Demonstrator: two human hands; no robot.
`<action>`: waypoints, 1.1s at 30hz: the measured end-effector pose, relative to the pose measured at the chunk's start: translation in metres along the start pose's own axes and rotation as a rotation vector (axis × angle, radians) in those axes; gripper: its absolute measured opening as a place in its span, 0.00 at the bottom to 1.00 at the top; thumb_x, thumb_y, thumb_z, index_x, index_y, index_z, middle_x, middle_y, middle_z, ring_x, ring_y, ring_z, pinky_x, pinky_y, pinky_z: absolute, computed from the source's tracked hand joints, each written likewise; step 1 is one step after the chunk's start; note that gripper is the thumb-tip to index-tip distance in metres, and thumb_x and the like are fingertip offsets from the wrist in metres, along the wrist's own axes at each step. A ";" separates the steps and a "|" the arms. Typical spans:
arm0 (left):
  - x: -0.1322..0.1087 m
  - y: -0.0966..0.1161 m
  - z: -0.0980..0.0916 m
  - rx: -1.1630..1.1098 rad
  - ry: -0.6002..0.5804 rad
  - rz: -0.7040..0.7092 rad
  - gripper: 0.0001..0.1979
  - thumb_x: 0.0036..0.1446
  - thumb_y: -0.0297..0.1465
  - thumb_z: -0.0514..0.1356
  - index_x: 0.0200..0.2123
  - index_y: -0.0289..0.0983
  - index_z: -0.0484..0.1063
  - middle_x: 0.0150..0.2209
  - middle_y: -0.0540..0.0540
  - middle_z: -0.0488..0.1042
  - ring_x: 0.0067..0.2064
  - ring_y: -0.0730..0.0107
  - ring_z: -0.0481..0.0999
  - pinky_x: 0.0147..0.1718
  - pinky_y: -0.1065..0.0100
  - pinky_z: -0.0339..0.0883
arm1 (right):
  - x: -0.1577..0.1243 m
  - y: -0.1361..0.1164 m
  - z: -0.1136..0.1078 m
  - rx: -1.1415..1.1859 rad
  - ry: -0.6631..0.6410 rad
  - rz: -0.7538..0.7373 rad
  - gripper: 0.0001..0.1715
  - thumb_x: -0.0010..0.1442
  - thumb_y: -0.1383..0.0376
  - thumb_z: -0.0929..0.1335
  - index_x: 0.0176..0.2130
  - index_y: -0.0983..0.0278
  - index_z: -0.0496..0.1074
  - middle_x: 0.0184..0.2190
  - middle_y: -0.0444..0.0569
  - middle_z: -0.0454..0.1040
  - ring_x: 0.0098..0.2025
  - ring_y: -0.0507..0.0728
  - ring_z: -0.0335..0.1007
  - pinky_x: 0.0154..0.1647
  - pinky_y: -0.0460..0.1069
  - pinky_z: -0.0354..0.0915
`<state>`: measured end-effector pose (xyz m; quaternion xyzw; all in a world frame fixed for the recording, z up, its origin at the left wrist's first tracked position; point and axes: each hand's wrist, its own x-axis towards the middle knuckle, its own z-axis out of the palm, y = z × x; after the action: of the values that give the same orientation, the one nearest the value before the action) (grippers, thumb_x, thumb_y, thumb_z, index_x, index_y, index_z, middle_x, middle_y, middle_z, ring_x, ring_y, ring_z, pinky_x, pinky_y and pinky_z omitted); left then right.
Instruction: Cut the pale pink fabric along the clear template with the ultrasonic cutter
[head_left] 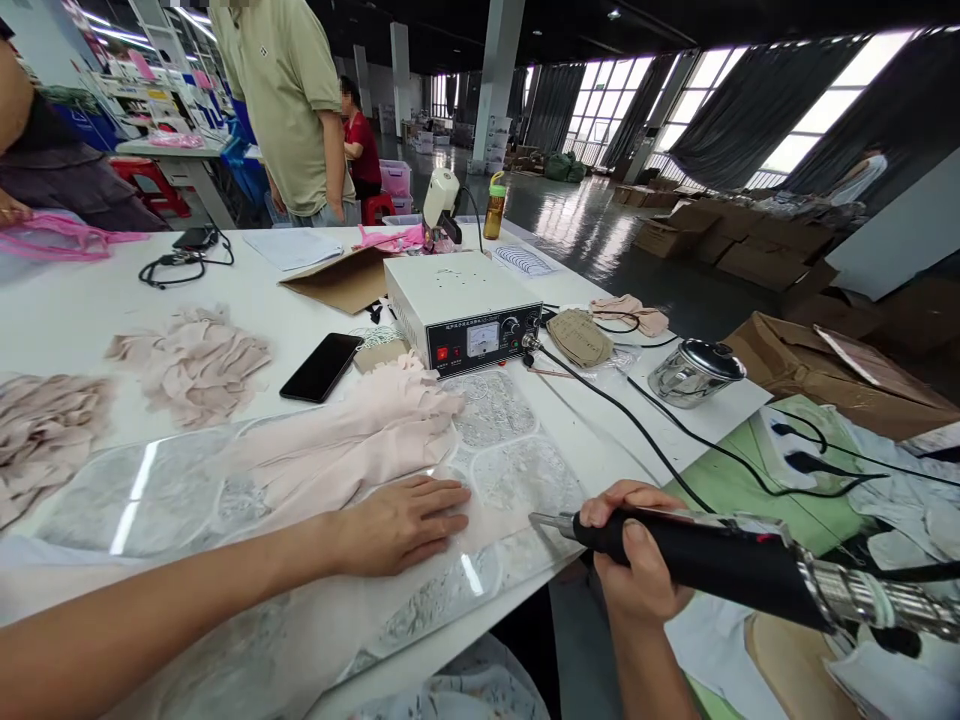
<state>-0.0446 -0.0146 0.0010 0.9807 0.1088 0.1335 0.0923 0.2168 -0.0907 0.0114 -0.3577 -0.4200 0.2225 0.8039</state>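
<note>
Pressing cloth (491,525) onto the mat (517,475) with a flat, ungripping left hand (409,525), grasping the tool (705,560) in the right hand (641,580), apparently lining up, probably needing steady guiding next.

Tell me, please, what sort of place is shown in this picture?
Probably a garment workshop: crumpled pale-pink fabric pieces lie on a white rectangular table near a boxy, black-fronted white electrical unit, and brown cardboard boxes are piled beyond.
</note>
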 end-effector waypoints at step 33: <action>0.063 -0.041 -0.002 -0.112 -0.253 0.215 0.23 0.70 0.41 0.56 0.62 0.37 0.63 0.66 0.39 0.61 0.69 0.53 0.57 0.66 0.54 0.52 | 0.018 0.013 -0.004 0.020 0.087 0.037 0.07 0.58 0.61 0.70 0.36 0.61 0.68 0.32 0.42 0.68 0.22 0.49 0.66 0.23 0.50 0.66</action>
<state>0.0067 0.0400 0.0095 0.9890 -0.0167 0.0238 0.1450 0.2293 -0.0714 0.0093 -0.3666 -0.3759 0.2255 0.8206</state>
